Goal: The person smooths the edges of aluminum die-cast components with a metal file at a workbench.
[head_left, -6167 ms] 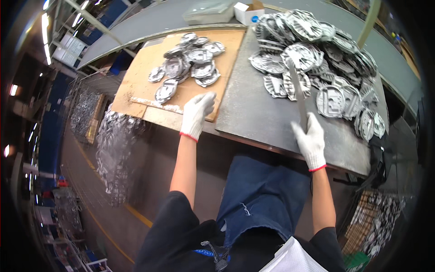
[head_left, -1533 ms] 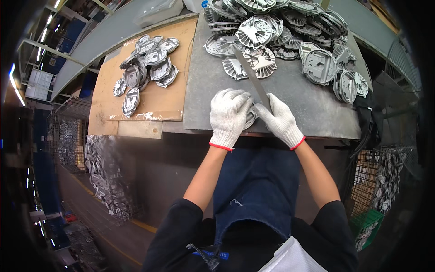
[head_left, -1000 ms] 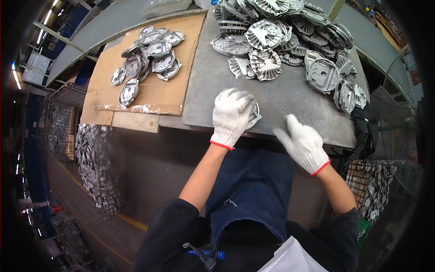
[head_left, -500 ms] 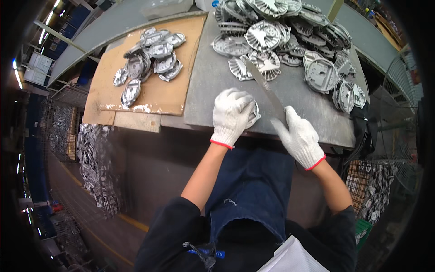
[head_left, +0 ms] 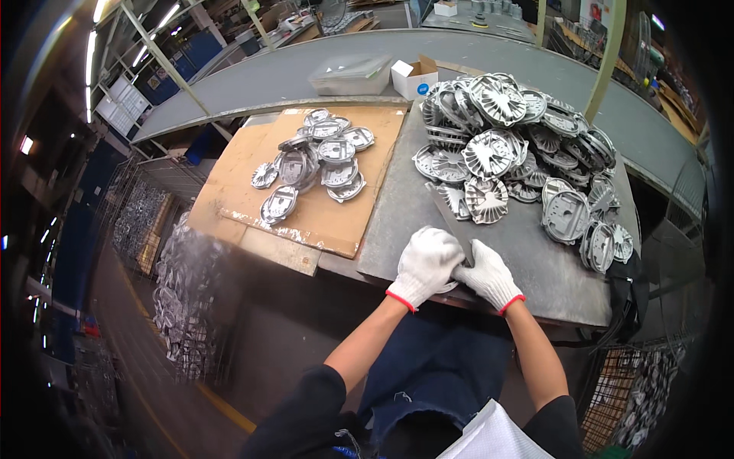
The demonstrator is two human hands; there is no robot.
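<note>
My left hand point(head_left: 428, 262), in a white knitted glove with a red cuff, is closed over a round cast-metal part point(head_left: 448, 288) at the front edge of the grey worktable point(head_left: 386, 243). Only a sliver of that part shows below the glove. In my right hand point(head_left: 490, 277), gloved alike, is a long flat metal file point(head_left: 449, 216), its blade slanting away to the upper left beside my left hand. The right fingers meet the left glove, and the file's near end is hidden in the grip. Beyond the blade tip lie ribbed castings point(head_left: 486, 200).
A tall heap of silvery castings point(head_left: 497, 155) covers the table's far right. A smaller group point(head_left: 297, 167) rests on a cardboard sheet point(head_left: 229, 191) at left. Behind stand a clear plastic bin point(head_left: 348, 76) and a white box point(head_left: 414, 78). Wire baskets of castings point(head_left: 183, 298) flank the table.
My right hand has moved left against my left hand, bringing the file close alongside it. The view has shifted, showing more of the area behind the table.
</note>
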